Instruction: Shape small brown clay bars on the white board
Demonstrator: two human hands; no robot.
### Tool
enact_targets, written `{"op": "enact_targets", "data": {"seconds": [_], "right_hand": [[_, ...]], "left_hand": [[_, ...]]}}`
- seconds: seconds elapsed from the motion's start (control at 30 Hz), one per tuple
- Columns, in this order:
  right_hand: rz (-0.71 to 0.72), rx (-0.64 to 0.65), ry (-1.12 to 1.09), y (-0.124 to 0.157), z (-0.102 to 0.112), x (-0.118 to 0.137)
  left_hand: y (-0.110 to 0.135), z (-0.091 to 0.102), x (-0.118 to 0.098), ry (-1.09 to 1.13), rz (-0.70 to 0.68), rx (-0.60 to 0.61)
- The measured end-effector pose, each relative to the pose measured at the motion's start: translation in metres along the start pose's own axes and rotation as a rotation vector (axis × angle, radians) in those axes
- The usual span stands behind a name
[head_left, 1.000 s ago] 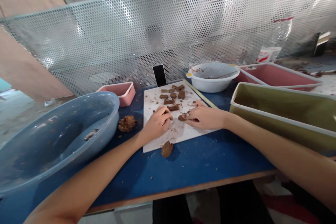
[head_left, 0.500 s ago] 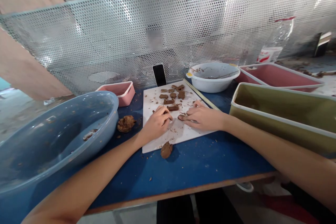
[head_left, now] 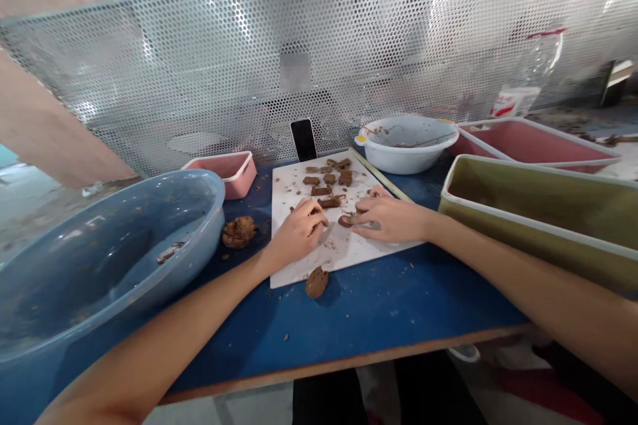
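Note:
A white board (head_left: pixel 299 265) lies on the blue table, with several small brown clay pieces (head_left: pixel 326 180) laid out at its far end. My left hand (head_left: pixel 298 232) rests on the board with its fingers curled; what is under them is hidden. My right hand (head_left: pixel 391 218) lies beside it, fingertips pressed on a small brown clay piece (head_left: pixel 345 220). A clay lump (head_left: pixel 316 282) sits at the board's near edge and a larger lump (head_left: pixel 240 232) lies to its left.
A big blue basin (head_left: pixel 109 259) fills the left. A small pink tray (head_left: pixel 226 169), a black phone (head_left: pixel 304 139) leaning on the perforated metal screen, a white bowl (head_left: pixel 406 144), a large pink tray (head_left: pixel 533 143) and an olive tray (head_left: pixel 538 216) ring the board.
Both hands stay on the board; the fingers have shifted slightly around the small clay piece. The camera has tilted a little.

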State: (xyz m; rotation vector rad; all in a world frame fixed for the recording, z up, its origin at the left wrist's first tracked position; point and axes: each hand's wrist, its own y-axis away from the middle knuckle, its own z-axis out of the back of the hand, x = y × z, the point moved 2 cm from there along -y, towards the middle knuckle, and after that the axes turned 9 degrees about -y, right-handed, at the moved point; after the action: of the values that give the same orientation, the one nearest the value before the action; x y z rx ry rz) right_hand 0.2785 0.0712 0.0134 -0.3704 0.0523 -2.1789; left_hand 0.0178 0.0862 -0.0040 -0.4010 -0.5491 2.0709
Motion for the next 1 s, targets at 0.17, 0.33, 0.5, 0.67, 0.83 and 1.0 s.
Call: {"op": "enact_targets", "data": {"seconds": [0.17,0.33,0.5,0.67,0.83,1.0], "right_hand": [[-0.013,-0.035,0.027,-0.0013,-0.004,-0.0015],[-0.016,-0.042,0.003,-0.0013,-0.0022,-0.001],[-0.001,-0.019,0.023,-0.0018,-0.0009,0.0006],[-0.014,-0.014,0.044,-0.0027,-0.0012,0.0002],[-0.023,0.019,0.052,0.0002,-0.0019,-0.0033],[-0.039,0.041,0.027,0.001,0.0017,-0.0026]], "left_hand": [[-0.0002,-0.0004,0.0006,0.01,0.0,-0.008],[-0.0008,0.0005,-0.0002,0.021,0.029,0.008],[-0.0009,0.0013,-0.001,0.01,0.034,0.007],[-0.0001,0.0016,-0.0004,0.018,0.044,0.014],[0.0002,0.0006,0.0007,0.012,0.012,0.004],[0.0004,-0.0001,0.001,0.014,0.014,0.004]]}}
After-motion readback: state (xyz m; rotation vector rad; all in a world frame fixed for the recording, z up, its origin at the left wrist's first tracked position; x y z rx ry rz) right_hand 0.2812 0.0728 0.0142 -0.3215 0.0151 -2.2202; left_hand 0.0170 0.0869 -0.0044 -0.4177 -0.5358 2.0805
